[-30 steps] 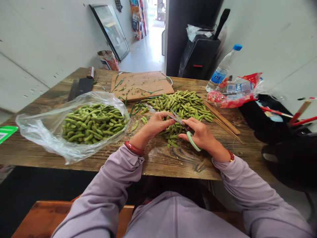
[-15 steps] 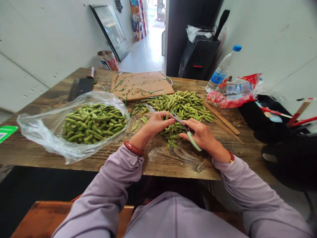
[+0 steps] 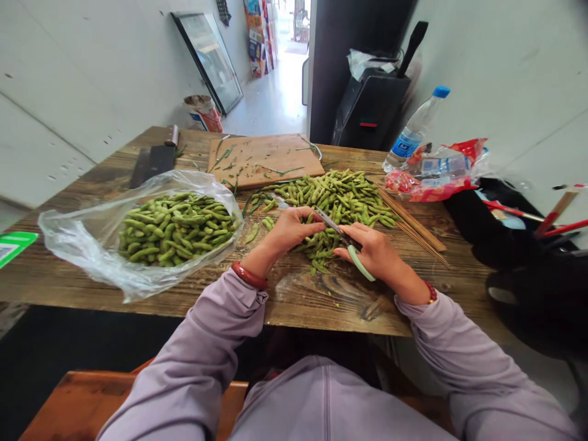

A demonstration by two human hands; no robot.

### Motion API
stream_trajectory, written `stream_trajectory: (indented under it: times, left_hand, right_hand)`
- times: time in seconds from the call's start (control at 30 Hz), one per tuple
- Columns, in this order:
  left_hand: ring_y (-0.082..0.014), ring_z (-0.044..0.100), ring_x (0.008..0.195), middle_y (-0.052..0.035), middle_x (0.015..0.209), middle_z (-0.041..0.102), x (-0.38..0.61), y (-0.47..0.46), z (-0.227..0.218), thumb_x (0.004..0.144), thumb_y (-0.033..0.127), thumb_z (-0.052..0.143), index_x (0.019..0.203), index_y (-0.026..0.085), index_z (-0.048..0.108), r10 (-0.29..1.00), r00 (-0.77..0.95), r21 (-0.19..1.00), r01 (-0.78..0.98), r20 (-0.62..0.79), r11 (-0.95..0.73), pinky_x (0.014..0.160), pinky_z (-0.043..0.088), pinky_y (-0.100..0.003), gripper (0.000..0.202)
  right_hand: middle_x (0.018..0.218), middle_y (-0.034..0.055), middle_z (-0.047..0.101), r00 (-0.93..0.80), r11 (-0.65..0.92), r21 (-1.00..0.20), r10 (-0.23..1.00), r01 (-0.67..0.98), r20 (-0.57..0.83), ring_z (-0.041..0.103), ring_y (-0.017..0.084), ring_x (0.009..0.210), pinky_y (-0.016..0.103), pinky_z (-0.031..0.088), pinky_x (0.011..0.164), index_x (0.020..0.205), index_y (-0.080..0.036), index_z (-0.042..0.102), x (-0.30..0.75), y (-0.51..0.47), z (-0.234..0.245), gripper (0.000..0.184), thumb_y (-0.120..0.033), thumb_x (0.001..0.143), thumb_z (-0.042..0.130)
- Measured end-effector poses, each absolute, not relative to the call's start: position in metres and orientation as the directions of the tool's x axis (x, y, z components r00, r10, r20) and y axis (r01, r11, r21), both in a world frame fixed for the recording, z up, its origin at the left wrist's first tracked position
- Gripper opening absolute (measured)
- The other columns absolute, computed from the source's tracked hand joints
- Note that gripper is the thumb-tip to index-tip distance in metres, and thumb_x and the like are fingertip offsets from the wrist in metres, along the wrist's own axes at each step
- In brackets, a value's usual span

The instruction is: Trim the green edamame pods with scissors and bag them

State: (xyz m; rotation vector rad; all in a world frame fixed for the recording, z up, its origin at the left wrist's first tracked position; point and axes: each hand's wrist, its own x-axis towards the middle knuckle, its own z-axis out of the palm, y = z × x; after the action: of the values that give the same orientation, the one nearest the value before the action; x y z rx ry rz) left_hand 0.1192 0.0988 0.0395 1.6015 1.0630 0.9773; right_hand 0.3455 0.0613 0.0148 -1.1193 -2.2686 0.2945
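Observation:
My left hand (image 3: 293, 230) pinches a green soybean pod (image 3: 311, 218), mostly covered by the fingers. In my right hand (image 3: 371, 246) is a pair of scissors (image 3: 358, 262) with pale green handles, the blades pointing up and left to the pod at my left fingertips. Beneath and behind both hands spreads a heap of loose soybean pods (image 3: 340, 190) on the wooden table (image 3: 298, 303). To the left, a clear plastic bag (image 3: 87, 251) lies open with many more pods (image 3: 177, 229) inside.
A cutting board (image 3: 266, 160) with green scraps lies behind the heap, a cleaver (image 3: 160, 159) to its left. Wooden skewers (image 3: 416, 223) lie right of the pods. Farther right are a water bottle (image 3: 407, 144), a red-and-clear wrapper (image 3: 427, 184) and a black holder (image 3: 468, 214).
The view has shifted very slightly. Both hands keep nearly the same pose, with the scissors still against the pod.

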Motion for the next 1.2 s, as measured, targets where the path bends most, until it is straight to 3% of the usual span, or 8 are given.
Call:
stream_trajectory:
  times: [0.23,0.43,0.63,0.77,1.03,1.2]
  left_hand:
    - [-0.0052,0.037,0.045,0.0077,0.055,0.048,0.118,0.096,0.044,0.075,0.032,0.073,0.082,0.017,0.060,0.969,0.244,1.000,0.023,-0.019,0.014,0.045,0.025,-0.020,0.022]
    - [-0.0037,0.045,0.045,0.0016,0.068,0.066,0.118,0.096,0.048,0.071,0.027,0.074,0.085,0.016,0.055,0.962,0.267,0.987,-0.135,-0.052,0.090,0.042,0.029,-0.017,0.026]
    - [-0.0038,0.045,0.045,0.0047,0.062,0.060,0.116,0.097,0.045,0.066,0.032,0.083,0.083,0.017,0.056,0.950,0.304,0.952,-0.263,-0.074,0.158,0.042,0.031,-0.016,0.036]
    - [-0.0041,0.045,0.046,0.0061,0.059,0.053,0.118,0.094,0.043,0.069,0.032,0.083,0.083,0.017,0.059,0.938,0.336,0.953,-0.250,-0.082,0.173,0.042,0.029,-0.016,0.032]
    - [-0.0042,0.042,0.047,0.0036,0.064,0.056,0.128,0.088,0.042,0.072,0.033,0.081,0.082,0.014,0.066,0.909,0.415,0.994,-0.081,-0.033,0.073,0.044,0.030,-0.019,0.026]
    - [-0.0060,0.044,0.049,0.0007,0.069,0.062,0.128,0.086,0.041,0.074,0.036,0.079,0.092,0.015,0.072,0.907,0.421,0.998,-0.050,-0.014,0.038,0.046,0.032,-0.021,0.029]
  right_hand:
    - [0.103,0.0092,0.069,-0.393,0.584,-0.441,0.800,0.681,0.453,0.069,0.024,0.083,0.037,0.057,0.074,0.126,-0.021,0.064,0.347,0.064,0.012,0.044,-0.038,0.086,0.073]
    - [0.108,0.0120,0.069,-0.405,0.634,-0.377,0.746,0.675,0.529,0.068,0.026,0.085,0.041,0.055,0.076,0.128,-0.019,0.062,0.347,0.067,0.010,0.048,-0.041,0.087,0.073]
    - [0.108,0.0122,0.072,-0.446,0.633,-0.263,0.728,0.728,0.520,0.068,0.030,0.095,0.043,0.049,0.081,0.125,-0.019,0.064,0.345,0.064,0.013,0.050,-0.047,0.085,0.075]
    - [0.108,0.0127,0.072,-0.458,0.637,-0.249,0.725,0.729,0.515,0.067,0.030,0.097,0.043,0.046,0.083,0.124,-0.018,0.064,0.343,0.062,0.015,0.050,-0.048,0.085,0.075]
    - [0.109,0.0137,0.072,-0.435,0.642,-0.220,0.694,0.734,0.574,0.066,0.030,0.098,0.045,0.042,0.088,0.122,-0.017,0.063,0.341,0.059,0.018,0.048,-0.052,0.090,0.068]
    - [0.111,0.0130,0.071,-0.449,0.633,-0.212,0.710,0.744,0.543,0.065,0.030,0.101,0.046,0.041,0.092,0.124,-0.020,0.062,0.342,0.058,0.020,0.045,-0.051,0.091,0.066]
